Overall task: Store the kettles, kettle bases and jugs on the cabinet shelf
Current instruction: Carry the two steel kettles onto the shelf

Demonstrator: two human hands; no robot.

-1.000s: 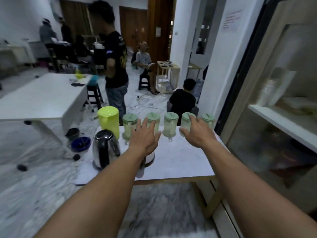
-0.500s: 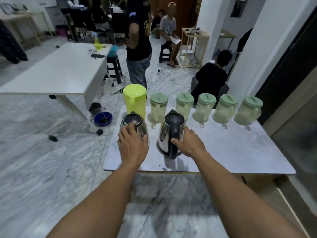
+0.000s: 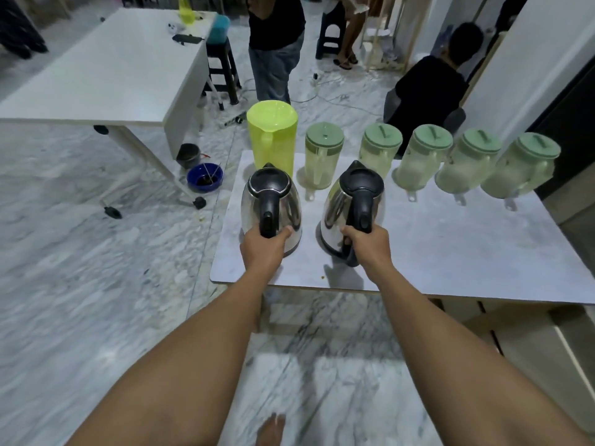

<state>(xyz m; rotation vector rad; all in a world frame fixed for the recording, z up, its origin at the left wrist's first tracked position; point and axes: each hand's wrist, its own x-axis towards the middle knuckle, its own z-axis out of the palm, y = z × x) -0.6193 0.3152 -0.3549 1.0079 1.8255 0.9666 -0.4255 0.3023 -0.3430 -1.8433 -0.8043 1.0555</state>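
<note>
Two steel kettles with black lids and handles stand on a small grey table (image 3: 450, 259). My left hand (image 3: 262, 249) grips the handle of the left kettle (image 3: 273, 201). My right hand (image 3: 368, 247) grips the handle of the right kettle (image 3: 354, 204), which tilts and looks lifted off the tabletop. Behind them a yellow-green jug (image 3: 272, 136) stands at the table's back left. To its right runs a row of several clear jugs with green lids, from the nearest one (image 3: 322, 156) to the far right one (image 3: 521, 169). No kettle base shows.
A large white table (image 3: 106, 78) stands to the left with a blue bowl (image 3: 205, 177) and a dark pot on the floor beside it. A person stands behind the jugs (image 3: 275, 43); another sits at the back right (image 3: 428, 88). A cabinet edge shows at the right.
Both hands dropped from the jug row to the kettles and closed on their handles. The head camera tilted down and left, so the cabinet shelf left the view.
</note>
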